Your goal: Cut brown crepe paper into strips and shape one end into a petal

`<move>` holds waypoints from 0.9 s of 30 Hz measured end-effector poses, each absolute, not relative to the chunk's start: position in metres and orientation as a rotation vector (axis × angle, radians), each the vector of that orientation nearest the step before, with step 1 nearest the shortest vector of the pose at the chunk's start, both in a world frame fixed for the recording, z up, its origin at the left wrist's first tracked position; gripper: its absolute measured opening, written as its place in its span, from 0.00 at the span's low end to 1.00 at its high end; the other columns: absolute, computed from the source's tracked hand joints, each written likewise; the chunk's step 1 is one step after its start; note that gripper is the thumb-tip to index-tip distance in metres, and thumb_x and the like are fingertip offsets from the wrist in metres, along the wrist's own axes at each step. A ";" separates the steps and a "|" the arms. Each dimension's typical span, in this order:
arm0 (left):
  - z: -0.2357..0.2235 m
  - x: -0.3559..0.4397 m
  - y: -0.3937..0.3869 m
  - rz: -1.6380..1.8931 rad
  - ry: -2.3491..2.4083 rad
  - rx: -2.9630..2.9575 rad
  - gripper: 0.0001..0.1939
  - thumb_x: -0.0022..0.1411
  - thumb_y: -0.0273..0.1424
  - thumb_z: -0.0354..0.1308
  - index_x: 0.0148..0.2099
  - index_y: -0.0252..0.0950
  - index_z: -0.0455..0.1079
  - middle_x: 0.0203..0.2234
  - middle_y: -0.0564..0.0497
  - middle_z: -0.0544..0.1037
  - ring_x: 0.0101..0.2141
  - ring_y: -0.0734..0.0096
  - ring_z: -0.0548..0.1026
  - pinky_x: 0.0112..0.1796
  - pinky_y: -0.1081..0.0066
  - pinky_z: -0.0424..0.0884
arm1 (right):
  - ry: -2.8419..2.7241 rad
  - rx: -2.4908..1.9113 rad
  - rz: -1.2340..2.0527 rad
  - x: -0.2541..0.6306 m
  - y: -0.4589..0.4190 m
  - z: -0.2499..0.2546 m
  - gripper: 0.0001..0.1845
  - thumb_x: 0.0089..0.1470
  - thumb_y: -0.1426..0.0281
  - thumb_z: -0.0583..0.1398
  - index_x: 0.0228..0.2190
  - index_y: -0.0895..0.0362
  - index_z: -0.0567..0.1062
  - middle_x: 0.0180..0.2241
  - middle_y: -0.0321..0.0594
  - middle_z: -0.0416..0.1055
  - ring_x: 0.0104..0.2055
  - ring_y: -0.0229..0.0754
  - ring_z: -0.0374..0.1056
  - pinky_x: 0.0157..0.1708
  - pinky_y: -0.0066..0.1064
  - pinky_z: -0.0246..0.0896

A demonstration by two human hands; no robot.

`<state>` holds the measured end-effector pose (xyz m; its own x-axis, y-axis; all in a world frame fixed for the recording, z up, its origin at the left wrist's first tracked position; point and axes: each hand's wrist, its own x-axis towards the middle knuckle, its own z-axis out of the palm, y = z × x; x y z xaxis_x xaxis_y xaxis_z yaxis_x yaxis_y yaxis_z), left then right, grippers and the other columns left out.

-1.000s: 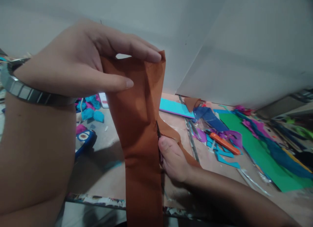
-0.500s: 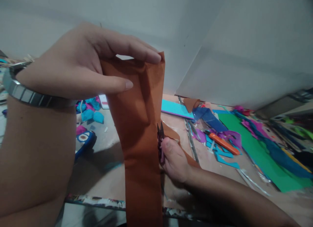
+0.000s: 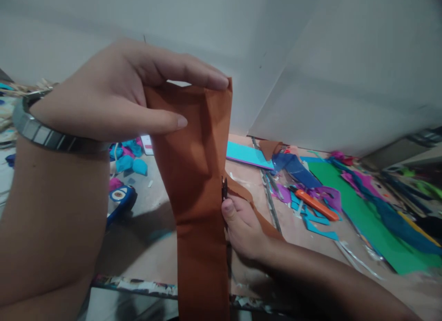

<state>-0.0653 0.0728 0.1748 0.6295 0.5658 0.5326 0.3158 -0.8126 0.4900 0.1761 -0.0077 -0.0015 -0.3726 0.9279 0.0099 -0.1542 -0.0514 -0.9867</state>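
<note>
My left hand is raised close to the camera and pinches the top of a long brown paper strip between thumb and fingers. The strip hangs straight down past the table edge. My right hand sits at the strip's right edge, closed on small dark scissors whose tips show just above my thumb, blades together against the paper. A narrow cut sliver of brown paper curls off to the right of the blades. A metal watch band is on my left wrist.
On the table lie a green sheet, an orange utility knife, a cyan sheet, a metal ruler and purple, blue and cyan scraps. A blue tape dispenser sits at the left. White walls meet in a corner behind.
The scissor blades were apart half a second ago and are now closed on the strip's edge. My left hand and the strip have sunk slightly in the picture.
</note>
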 end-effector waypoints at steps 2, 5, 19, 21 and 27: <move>0.174 -0.065 0.071 1.055 0.762 2.479 0.24 0.58 0.34 0.66 0.58 0.38 0.77 0.57 0.51 0.79 0.62 0.51 0.72 0.65 0.47 0.63 | -1.345 -0.905 1.560 0.176 -0.006 -0.001 0.28 0.59 0.44 0.62 0.47 0.53 0.80 0.42 0.45 0.80 0.45 0.51 0.77 0.43 0.39 0.75; 0.173 -0.066 0.069 1.042 0.720 2.474 0.26 0.56 0.32 0.67 0.58 0.39 0.77 0.58 0.53 0.78 0.63 0.53 0.71 0.66 0.49 0.62 | -1.325 -0.845 1.539 0.175 -0.007 -0.001 0.26 0.60 0.47 0.64 0.51 0.52 0.79 0.49 0.44 0.79 0.53 0.50 0.75 0.53 0.40 0.72; 0.180 -0.059 0.069 1.042 0.839 2.273 0.32 0.43 0.10 0.70 0.51 0.36 0.80 0.52 0.54 0.83 0.62 0.41 0.71 0.65 0.33 0.54 | -1.010 -0.789 1.736 0.170 -0.009 0.009 0.21 0.53 0.56 0.72 0.45 0.53 0.83 0.49 0.45 0.81 0.51 0.49 0.78 0.55 0.42 0.74; 0.180 -0.063 0.074 1.058 0.769 2.334 0.33 0.48 0.15 0.69 0.56 0.41 0.78 0.56 0.53 0.80 0.64 0.40 0.69 0.66 0.34 0.53 | -1.018 -0.773 1.719 0.170 -0.009 0.009 0.20 0.53 0.56 0.72 0.45 0.52 0.83 0.50 0.44 0.81 0.53 0.49 0.77 0.56 0.43 0.73; 0.177 -0.063 0.068 1.062 0.703 2.252 0.31 0.51 0.12 0.69 0.56 0.36 0.78 0.56 0.51 0.80 0.65 0.51 0.69 0.70 0.51 0.55 | -1.018 -0.755 1.727 0.171 -0.009 0.008 0.19 0.53 0.55 0.72 0.44 0.51 0.84 0.49 0.43 0.82 0.53 0.50 0.78 0.57 0.45 0.73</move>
<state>-0.0627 0.0678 0.1770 0.5514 0.6538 0.5181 0.2216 -0.7136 0.6646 0.1710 -0.0091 0.0081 -0.3495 0.9362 -0.0378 -0.4199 -0.1926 -0.8869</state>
